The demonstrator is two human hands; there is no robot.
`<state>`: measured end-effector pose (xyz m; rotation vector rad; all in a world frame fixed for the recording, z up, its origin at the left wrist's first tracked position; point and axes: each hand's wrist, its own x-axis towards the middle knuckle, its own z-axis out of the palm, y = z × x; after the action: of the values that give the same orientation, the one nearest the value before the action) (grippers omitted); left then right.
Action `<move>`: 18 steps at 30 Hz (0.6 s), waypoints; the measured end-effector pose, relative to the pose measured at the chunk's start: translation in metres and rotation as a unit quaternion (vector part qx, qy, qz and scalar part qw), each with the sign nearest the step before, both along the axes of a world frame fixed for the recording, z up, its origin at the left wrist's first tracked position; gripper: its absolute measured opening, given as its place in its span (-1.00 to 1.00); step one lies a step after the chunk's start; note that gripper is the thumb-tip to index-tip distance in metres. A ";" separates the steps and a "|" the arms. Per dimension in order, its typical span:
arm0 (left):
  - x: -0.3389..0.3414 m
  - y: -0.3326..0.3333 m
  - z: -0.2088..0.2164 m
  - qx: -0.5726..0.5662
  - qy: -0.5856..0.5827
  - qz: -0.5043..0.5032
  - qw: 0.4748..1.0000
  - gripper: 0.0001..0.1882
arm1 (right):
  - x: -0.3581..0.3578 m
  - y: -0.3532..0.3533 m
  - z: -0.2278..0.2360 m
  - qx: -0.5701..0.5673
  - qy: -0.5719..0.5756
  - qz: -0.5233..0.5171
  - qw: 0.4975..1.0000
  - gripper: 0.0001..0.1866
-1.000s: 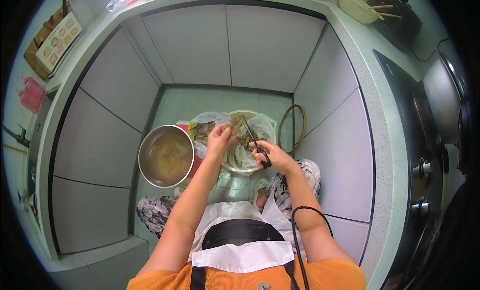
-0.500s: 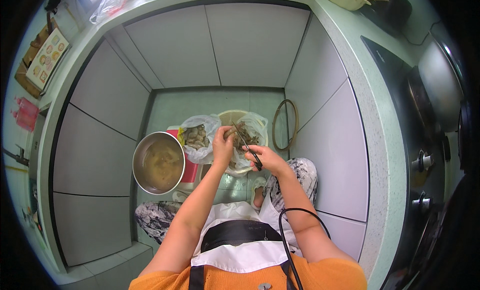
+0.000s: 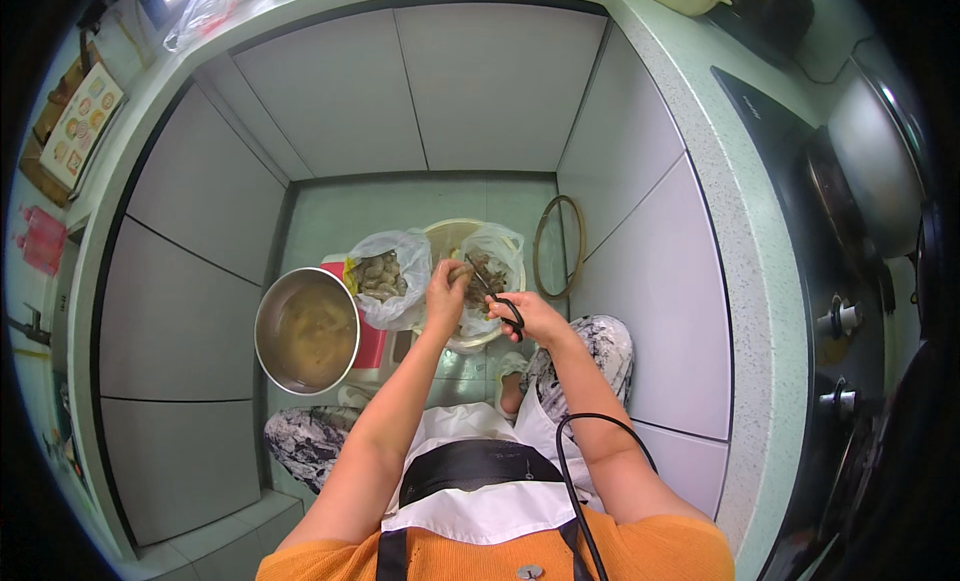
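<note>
My left hand pinches a brownish-grey shrimp over the bin. In my right hand are black-handled scissors, their blades pointing up and left at the shrimp. Whether the blades touch it is too small to tell. Beneath both hands stands a cream bin lined with a clear plastic bag, with brownish shrimp scraps inside. Just left of it, a white plastic bag holds several grey shrimp. Farther left is a steel pot of cloudy yellowish water with pale pieces in it.
A red and white box-like thing lies under the bag, beside the pot. Grey cabinet doors surround the floor on three sides. A brown hoop leans at the right cabinet. Above on the right is a black stove with a large pot.
The scissors blades have dipped slightly toward the bin and show less of their length. Both hands stay close together over it. The whole view has shifted a little.
</note>
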<state>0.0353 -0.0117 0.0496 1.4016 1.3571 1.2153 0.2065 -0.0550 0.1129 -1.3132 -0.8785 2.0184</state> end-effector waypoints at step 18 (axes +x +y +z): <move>-0.002 0.009 -0.059 -0.301 -0.427 0.048 0.851 -0.83 | -0.003 0.012 -0.028 -0.093 0.039 0.000 0.995 -0.63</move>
<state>0.0338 -0.0026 -0.0090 0.2624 1.0073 1.1167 0.2033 -0.0434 0.0845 -1.3229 -0.6673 2.1782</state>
